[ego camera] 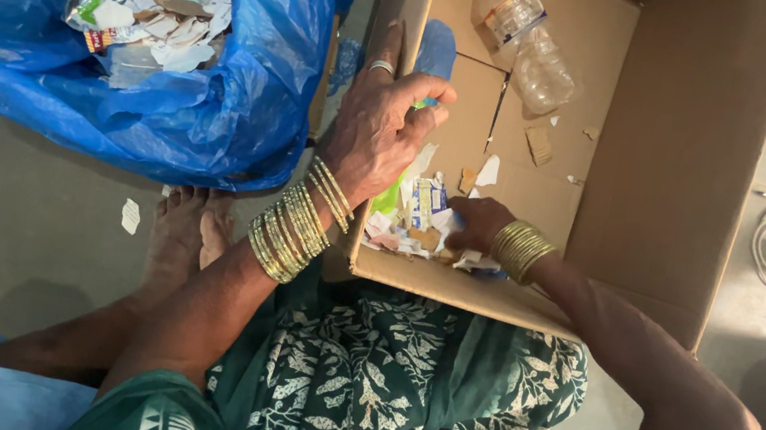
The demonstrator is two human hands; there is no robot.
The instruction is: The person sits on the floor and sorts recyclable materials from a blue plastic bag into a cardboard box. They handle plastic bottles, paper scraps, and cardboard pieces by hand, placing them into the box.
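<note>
The left hand (378,128) rests on the near left wall of the cardboard box (685,159), its grip pinching a small green scrap (427,103), seemingly to steady the box. The right hand (478,224) reaches down into the paper scraps (413,215) heaped in the box's near corner; whether its grip is clenched I cannot tell. A blue plastic bag (217,109) of similar scraps lies open just left, within reach, and a clear plastic bottle (529,50) lies at the box's far end.

A plain grey floor (8,220) lay around the work, evenly lit. White cables (765,242) trailed across it well off to the right.
</note>
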